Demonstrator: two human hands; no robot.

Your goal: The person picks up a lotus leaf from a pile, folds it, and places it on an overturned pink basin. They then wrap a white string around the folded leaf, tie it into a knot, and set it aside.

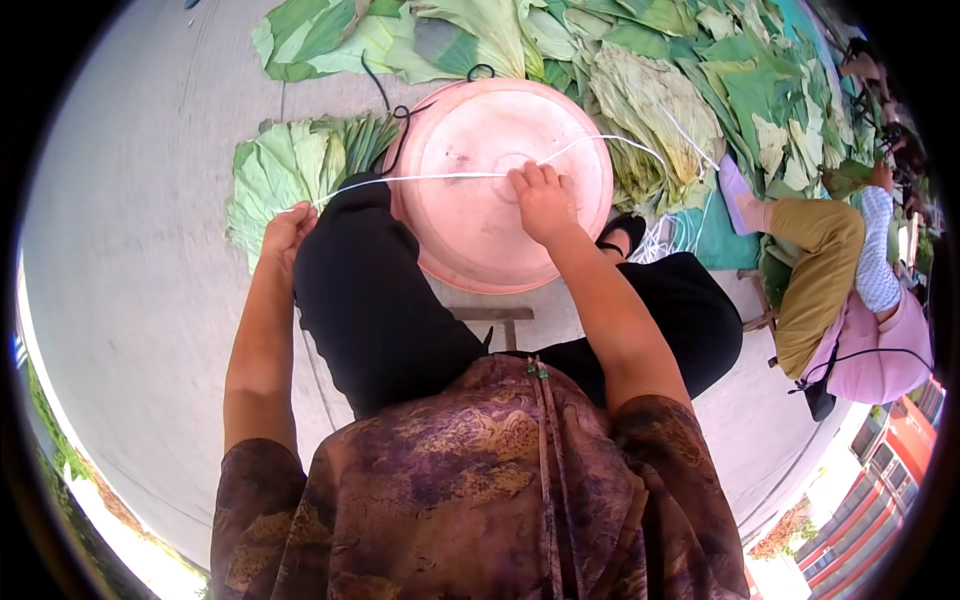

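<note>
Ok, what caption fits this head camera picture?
Left hand and right hand hold white string taut over pink basin by green leaves.

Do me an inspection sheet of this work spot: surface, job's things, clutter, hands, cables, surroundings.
Surface: bare concrete ground.
Job's things: white string pulled straight across pink basin; folded leaf bundle beside it.
Clutter: loose green leaves piled beyond the basin.
Hands: left hand and right hand each grip the string.
Cables: black cord by the basin rim.
Surroundings: another person seated to the right.
</note>
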